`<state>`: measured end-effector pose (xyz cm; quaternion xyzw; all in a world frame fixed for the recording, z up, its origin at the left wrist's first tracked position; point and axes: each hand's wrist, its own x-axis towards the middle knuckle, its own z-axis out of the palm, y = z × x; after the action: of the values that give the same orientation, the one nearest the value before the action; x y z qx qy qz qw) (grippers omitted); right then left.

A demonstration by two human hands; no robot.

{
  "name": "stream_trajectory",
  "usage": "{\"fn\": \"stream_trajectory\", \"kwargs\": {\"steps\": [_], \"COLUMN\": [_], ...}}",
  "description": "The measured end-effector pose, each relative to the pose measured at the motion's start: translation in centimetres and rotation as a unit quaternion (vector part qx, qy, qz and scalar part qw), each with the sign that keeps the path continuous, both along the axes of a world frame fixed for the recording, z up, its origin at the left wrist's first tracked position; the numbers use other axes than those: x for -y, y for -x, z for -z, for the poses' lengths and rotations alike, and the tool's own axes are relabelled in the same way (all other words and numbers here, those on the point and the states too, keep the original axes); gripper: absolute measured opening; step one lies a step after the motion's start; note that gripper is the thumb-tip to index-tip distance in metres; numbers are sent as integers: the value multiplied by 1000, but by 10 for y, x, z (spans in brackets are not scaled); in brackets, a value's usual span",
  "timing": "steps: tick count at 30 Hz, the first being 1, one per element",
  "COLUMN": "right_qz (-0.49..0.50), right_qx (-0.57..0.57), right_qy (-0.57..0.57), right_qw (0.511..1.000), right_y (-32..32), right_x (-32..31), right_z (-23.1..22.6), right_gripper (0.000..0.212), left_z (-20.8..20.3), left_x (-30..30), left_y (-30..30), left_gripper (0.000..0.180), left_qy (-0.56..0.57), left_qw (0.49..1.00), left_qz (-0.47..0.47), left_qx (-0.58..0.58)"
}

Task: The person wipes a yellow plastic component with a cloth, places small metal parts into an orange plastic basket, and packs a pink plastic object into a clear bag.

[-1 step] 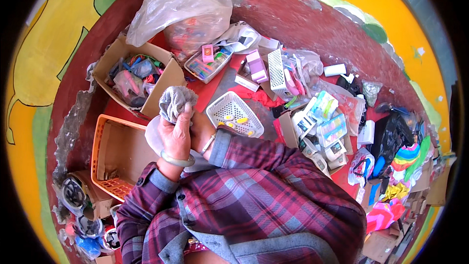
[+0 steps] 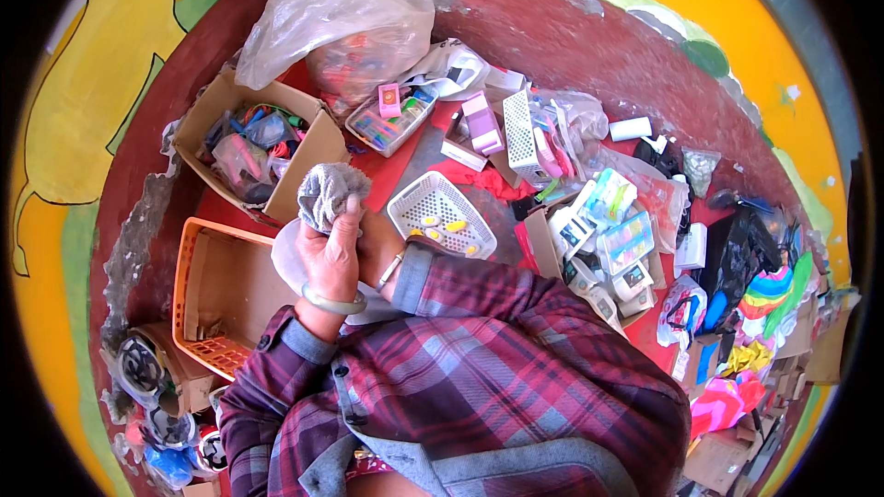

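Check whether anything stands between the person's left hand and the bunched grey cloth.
Nothing visible does: the left hand holds the bunched grey cloth directly, skin against fabric. The right hand is partly hidden behind the left, so whether it touches the cloth cannot be told.

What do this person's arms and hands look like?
The left hand and right hand wear no gloves. Long plaid sleeves in dark red, purple and grey cover both arms, ending in plain blue-grey cuffs. A smooth, pale, round bangle circles the left wrist; a thin, light band crosses the right, its exact kind unclear.
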<state>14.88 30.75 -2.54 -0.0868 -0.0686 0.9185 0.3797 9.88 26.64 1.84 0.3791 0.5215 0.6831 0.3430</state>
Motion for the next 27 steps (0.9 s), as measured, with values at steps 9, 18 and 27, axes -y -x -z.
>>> {"fn": "stream_trajectory", "kwargs": {"steps": [9, 18, 27], "right_qz": [-20, 299, 320], "right_qx": [220, 291, 377], "right_qy": [177, 207, -15], "right_qw": [959, 885, 869], "right_y": [-24, -320, -461], "right_x": [-20, -52, -17], "right_z": [94, 136, 69], "right_gripper": [14, 5, 23], "left_z": [2, 19, 30], "left_x": [-15, -8, 12], "left_y": [15, 63, 76], "left_gripper": [32, 36, 33], "left_qy": [24, 31, 65], "left_qw": [994, 959, 956], "left_qz": [12, 2, -16], "left_qx": [110, 283, 287]}}
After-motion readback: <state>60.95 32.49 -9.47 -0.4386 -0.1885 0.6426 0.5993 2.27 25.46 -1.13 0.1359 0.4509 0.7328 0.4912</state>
